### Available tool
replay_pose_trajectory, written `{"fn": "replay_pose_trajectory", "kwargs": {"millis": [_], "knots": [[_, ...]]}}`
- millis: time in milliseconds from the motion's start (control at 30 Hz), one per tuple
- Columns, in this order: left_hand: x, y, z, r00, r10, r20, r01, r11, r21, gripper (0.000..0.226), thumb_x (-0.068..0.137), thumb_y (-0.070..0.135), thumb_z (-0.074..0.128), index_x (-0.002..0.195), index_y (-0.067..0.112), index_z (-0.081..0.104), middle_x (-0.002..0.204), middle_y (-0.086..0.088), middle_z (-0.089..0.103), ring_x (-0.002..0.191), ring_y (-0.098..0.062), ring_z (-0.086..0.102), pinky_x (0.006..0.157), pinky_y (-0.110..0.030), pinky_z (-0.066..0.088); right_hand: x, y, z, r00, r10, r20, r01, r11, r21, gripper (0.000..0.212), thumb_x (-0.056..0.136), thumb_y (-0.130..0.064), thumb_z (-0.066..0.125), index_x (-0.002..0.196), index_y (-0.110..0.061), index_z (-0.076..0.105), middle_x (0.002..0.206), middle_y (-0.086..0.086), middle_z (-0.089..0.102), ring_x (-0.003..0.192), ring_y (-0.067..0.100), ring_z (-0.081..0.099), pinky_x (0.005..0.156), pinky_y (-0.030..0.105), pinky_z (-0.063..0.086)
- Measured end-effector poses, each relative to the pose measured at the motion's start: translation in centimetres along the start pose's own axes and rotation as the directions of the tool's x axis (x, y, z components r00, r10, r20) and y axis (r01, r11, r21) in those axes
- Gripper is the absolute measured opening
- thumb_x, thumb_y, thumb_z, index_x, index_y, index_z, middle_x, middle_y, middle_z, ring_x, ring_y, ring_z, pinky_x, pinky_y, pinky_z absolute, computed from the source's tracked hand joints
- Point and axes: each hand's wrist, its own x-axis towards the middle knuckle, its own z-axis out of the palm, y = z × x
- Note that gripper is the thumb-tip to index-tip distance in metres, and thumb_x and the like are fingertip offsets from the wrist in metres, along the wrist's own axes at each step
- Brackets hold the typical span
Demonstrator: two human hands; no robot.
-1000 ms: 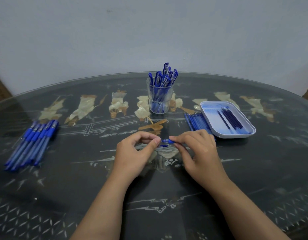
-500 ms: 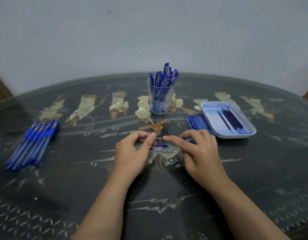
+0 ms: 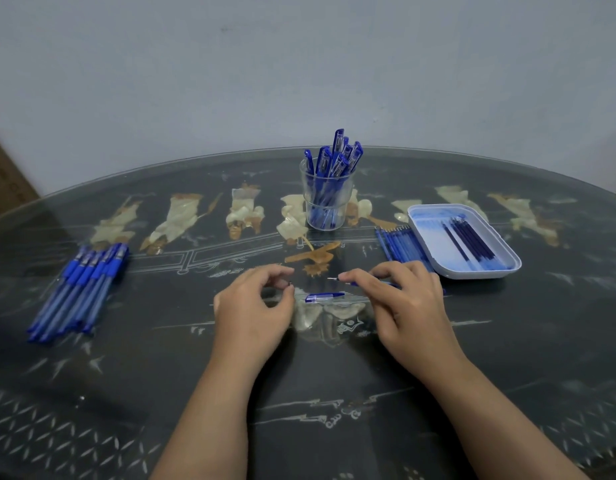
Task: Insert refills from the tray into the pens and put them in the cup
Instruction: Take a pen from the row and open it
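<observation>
My right hand [image 3: 407, 299] grips a blue pen [image 3: 346, 280] whose thin metal point faces left. My left hand [image 3: 254, 303] is a short gap away and pinches a small dark tip piece [image 3: 288, 283] between thumb and fingers. A blue pen cap [image 3: 324, 297] lies on the table between the hands. The clear cup [image 3: 325, 216] stands behind them with several capped blue pens in it. To the right, the pale blue tray [image 3: 438, 268] holds several dark refills [image 3: 469, 239].
A row of blue pen barrels [image 3: 400, 244] lies against the tray's left side. A pile of blue pens [image 3: 81, 285] sits at the far left of the dark glass table [image 3: 161, 375]. A grey wall rises behind the table.
The hands, joined on the pen a second ago, have drawn apart. The cap now lies on the table, the left hand has come away with the tip piece, and the pen's metal point shows.
</observation>
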Motion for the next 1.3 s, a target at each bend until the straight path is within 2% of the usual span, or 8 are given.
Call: {"fn": "replay_pose_trajectory", "kwargs": {"millis": [67,233,500,633,700,800,900,1300], "knots": [[-0.1,0.0,0.2,0.999,-0.015,0.031,0.013,0.997,0.07,0.024,0.081,0.021,0.073,0.083,0.043,0.064,0.078,0.024,0.066,0.095,0.0,0.061,0.101,-0.036,0.037,0.0,0.0,0.0,1.0,-0.001,-0.002,0.001,1.0,0.003,0.054,0.082,-0.005,0.054,0.119,-0.043,0.062,0.096,-0.012,0.055,0.084,0.016,0.044,0.073,0.036,0.033],[0.0,0.1,0.1,0.997,-0.037,0.068,0.027,0.988,0.151,0.02,0.082,0.027,0.071,0.085,0.044,0.061,0.078,0.028,0.065,0.101,0.003,0.053,0.083,-0.019,0.014,0.0,0.0,0.0,1.0,-0.011,-0.014,0.011,1.0,0.014,0.055,0.084,-0.008,0.052,0.126,-0.044,0.058,0.096,-0.012,0.056,0.083,0.016,0.044,0.072,0.037,0.036],[0.0,0.2,-0.1,0.995,-0.058,0.081,0.05,0.994,0.099,0.018,0.082,0.03,0.072,0.09,0.043,0.061,0.085,0.027,0.065,0.104,0.003,0.054,0.09,-0.02,0.016,0.0,-0.3,-0.4,0.997,0.024,-0.071,-0.025,1.0,-0.011,0.03,0.093,-0.023,0.051,0.116,-0.028,0.07,0.092,-0.013,0.063,0.084,0.017,0.055,0.076,0.036,0.037],[0.0,0.0,-0.1,0.999,-0.045,-0.023,0.044,0.997,-0.056,0.019,0.083,0.033,0.069,0.095,0.045,0.062,0.098,0.028,0.064,0.108,-0.002,0.058,0.109,-0.043,0.034,0.5,-0.8,-1.6,0.985,0.099,-0.142,-0.099,0.995,0.007,0.023,0.09,-0.025,0.058,0.108,-0.028,0.072,0.083,-0.016,0.065,0.082,0.014,0.059,0.082,0.035,0.037],[-0.2,0.4,-0.3,0.996,0.023,-0.091,-0.036,0.988,-0.148,0.019,0.081,0.032,0.073,0.096,0.042,0.065,0.101,0.025,0.065,0.109,0.0,0.057,0.106,-0.038,0.04,1.3,-1.6,-2.4,0.975,0.171,-0.144,-0.155,0.981,0.112,0.019,0.087,-0.022,0.066,0.105,-0.028,0.072,0.078,-0.016,0.065,0.079,0.011,0.059,0.081,0.033,0.041],[-0.5,1.5,-0.3,0.993,0.115,-0.04,-0.122,0.947,-0.298,0.023,0.077,0.017,0.082,0.092,0.029,0.071,0.094,0.015,0.072,0.097,-0.002,0.064,0.089,-0.014,0.044,2.7,-3.1,-3.5,0.927,0.371,-0.057,-0.31,0.842,0.442,0.021,0.084,-0.011,0.074,0.097,-0.027,0.073,0.081,-0.016,0.069,0.075,0.003,0.063,0.075,0.016,0.048],[-1.1,2.4,0.4,0.99,0.128,0.058,-0.092,0.902,-0.421,0.027,0.067,0.017,0.087,0.088,0.024,0.071,0.087,0.008,0.074,0.085,-0.008,0.07,0.08,-0.019,0.051,3.6,-3.9,-4.1,0.865,0.495,0.082,-0.429,0.644,0.634,0.02,0.081,-0.009,0.076,0.088,-0.027,0.071,0.076,-0.004,0.072,0.071,0.005,0.067,0.071,0.015,0.051],[-1.7,3.3,1.2,0.964,0.099,0.245,0.039,0.864,-0.501,0.031,0.073,-0.003,0.081,0.089,0.023,0.074,0.086,0.008,0.076,0.078,-0.008,0.072,0.07,-0.018,0.054,3.7,-5.0,-4.4,0.771,0.547,0.326,-0.553,0.32,0.769,0.028,0.084,-0.002,0.071,0.105,-0.021,0.071,0.073,0.004,0.072,0.069,0.02,0.069,0.07,0.036,0.061]]}}
